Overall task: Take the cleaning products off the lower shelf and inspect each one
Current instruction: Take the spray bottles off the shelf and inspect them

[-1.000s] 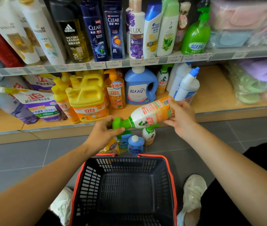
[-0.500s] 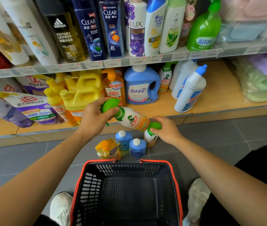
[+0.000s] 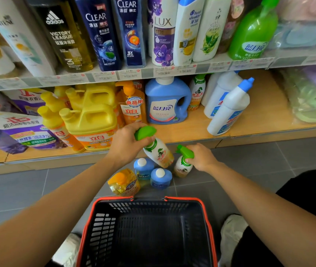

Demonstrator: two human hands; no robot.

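Spray bottle (image 3: 158, 151) tilted; left hand (image 3: 126, 141) fingers curled round its neck | second bottle (image 3: 182, 167) upright; right hand (image 3: 201, 157) fingers gripping its top

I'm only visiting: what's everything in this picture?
tilted spray bottle: one, white with green head, held low near the floor
standing spray bottle: one, same colours, on the floor
blue bottles: two, white caps, on the floor
orange bottle: one, on the floor
basket: one, black with red rim, bottom centre
yellow jugs: at least two, lower shelf
blue jug: one, lower shelf
white bottles: at least two, blue caps, lower shelf
shampoo bottles: a row, mixed colours, upper shelf
left hand: grips the tilted spray bottle's head
right hand: grips the standing spray bottle's head
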